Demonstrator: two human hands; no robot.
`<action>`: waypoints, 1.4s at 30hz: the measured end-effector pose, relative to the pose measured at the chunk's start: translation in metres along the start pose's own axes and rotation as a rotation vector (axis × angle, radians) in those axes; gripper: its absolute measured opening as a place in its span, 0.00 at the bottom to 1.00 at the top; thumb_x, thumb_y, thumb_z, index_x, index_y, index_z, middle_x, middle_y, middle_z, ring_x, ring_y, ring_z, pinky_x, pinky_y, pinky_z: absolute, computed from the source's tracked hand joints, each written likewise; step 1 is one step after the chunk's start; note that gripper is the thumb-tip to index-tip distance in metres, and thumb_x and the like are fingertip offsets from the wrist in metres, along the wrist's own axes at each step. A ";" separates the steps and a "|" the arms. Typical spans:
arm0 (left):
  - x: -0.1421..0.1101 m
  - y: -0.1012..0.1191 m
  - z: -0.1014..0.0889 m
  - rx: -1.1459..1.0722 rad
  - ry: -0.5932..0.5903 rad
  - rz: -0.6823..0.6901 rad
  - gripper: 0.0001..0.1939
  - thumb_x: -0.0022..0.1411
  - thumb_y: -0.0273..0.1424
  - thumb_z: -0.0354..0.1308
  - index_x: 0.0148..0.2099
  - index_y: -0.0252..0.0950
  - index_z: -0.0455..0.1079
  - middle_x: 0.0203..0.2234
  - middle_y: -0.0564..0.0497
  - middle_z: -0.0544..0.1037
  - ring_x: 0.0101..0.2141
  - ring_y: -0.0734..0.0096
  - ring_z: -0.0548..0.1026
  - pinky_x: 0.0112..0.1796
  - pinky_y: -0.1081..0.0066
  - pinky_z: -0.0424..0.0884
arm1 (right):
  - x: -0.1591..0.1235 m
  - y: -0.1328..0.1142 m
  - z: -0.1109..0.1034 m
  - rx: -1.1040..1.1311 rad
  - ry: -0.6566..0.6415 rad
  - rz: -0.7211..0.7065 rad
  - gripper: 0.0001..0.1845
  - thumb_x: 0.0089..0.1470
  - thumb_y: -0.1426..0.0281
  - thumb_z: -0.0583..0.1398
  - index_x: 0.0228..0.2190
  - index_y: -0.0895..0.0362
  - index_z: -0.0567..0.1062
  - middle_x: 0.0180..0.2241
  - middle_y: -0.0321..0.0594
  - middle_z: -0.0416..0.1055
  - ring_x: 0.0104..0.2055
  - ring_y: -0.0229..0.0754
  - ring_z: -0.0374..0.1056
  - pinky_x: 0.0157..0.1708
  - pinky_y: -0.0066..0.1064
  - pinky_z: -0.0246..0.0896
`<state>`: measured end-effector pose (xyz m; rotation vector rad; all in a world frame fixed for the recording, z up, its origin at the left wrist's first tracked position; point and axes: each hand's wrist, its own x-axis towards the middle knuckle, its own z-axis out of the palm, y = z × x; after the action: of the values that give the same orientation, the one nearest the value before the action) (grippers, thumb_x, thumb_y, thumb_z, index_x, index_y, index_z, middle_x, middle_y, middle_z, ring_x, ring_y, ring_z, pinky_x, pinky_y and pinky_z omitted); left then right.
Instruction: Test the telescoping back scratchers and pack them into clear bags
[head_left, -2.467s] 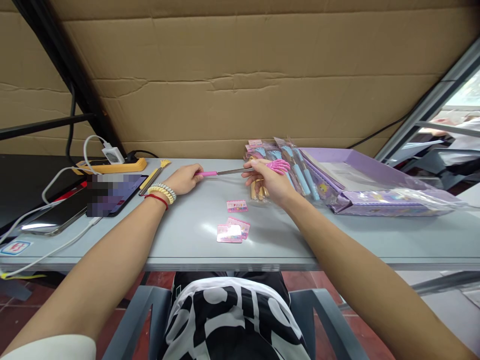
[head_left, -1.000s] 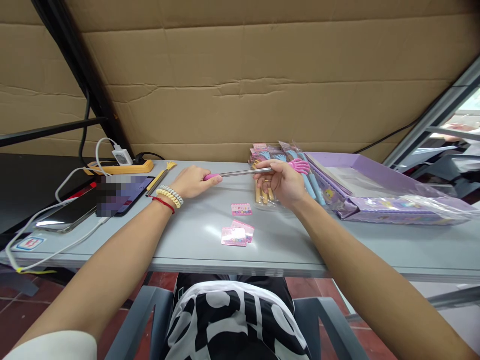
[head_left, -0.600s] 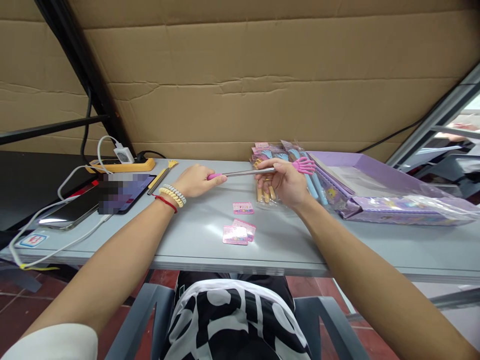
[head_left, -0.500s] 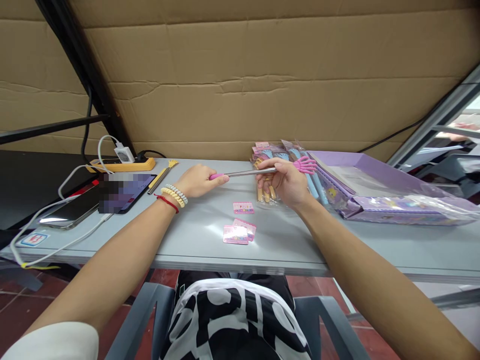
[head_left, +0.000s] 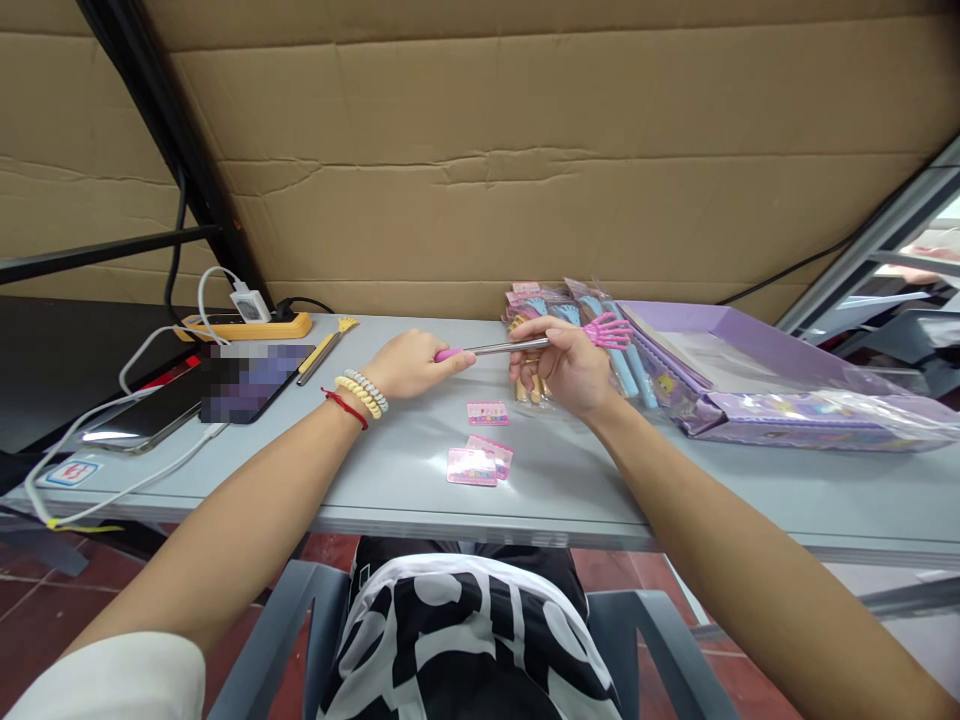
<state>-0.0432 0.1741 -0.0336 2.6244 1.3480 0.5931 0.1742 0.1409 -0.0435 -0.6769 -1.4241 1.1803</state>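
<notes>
A telescopic back scratcher with a metal shaft spans the gap between my hands, held nearly level above the table. My left hand is closed around its pink handle end. My right hand grips the shaft close to the pink claw-shaped head, which sticks out to the right. Below the shaft lie three small pink cards: a single card and, nearer the front edge, a front card overlapping another. Behind my right hand are bagged back scratchers, blue and yellow, partly hidden by it.
A purple box with plastic wrap sits at the right. On the left are a yellow back scratcher, two phones with white cables, and a yellow power strip. Cardboard stands behind the grey table.
My left hand has moved right, toward my right hand, with the handle. The bare stretch of shaft between them is shorter. My right hand has hardly moved.
</notes>
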 end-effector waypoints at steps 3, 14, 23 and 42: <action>0.002 -0.010 -0.001 0.011 0.018 0.009 0.29 0.60 0.55 0.43 0.18 0.37 0.50 0.13 0.54 0.56 0.18 0.74 0.53 0.24 0.67 0.46 | 0.001 0.001 0.000 -0.047 -0.009 0.044 0.17 0.44 0.58 0.58 0.33 0.58 0.73 0.26 0.40 0.73 0.22 0.39 0.68 0.14 0.28 0.55; 0.002 -0.052 -0.005 0.101 -0.054 -0.075 0.25 0.56 0.49 0.50 0.18 0.38 0.50 0.12 0.56 0.54 0.18 0.73 0.54 0.24 0.68 0.49 | 0.005 -0.001 -0.010 -0.152 0.201 -0.077 0.18 0.44 0.60 0.62 0.37 0.55 0.71 0.25 0.35 0.70 0.21 0.36 0.64 0.15 0.27 0.54; 0.002 -0.053 -0.008 0.250 -0.118 -0.186 0.16 0.53 0.40 0.48 0.17 0.40 0.59 0.13 0.51 0.63 0.20 0.67 0.63 0.24 0.68 0.52 | 0.002 0.011 -0.016 -1.158 -0.062 -0.575 0.09 0.49 0.69 0.60 0.33 0.57 0.78 0.31 0.43 0.76 0.34 0.43 0.70 0.36 0.33 0.62; 0.004 -0.058 -0.011 0.599 0.084 -0.233 0.15 0.50 0.34 0.50 0.33 0.38 0.78 0.27 0.41 0.79 0.34 0.50 0.76 0.28 0.64 0.59 | -0.009 0.010 0.007 -0.903 -0.141 -0.592 0.10 0.53 0.71 0.57 0.33 0.60 0.79 0.29 0.43 0.76 0.24 0.34 0.63 0.23 0.27 0.58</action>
<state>-0.0893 0.2105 -0.0391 2.8159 2.0951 0.2979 0.1678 0.1347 -0.0557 -0.6911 -2.0946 0.0791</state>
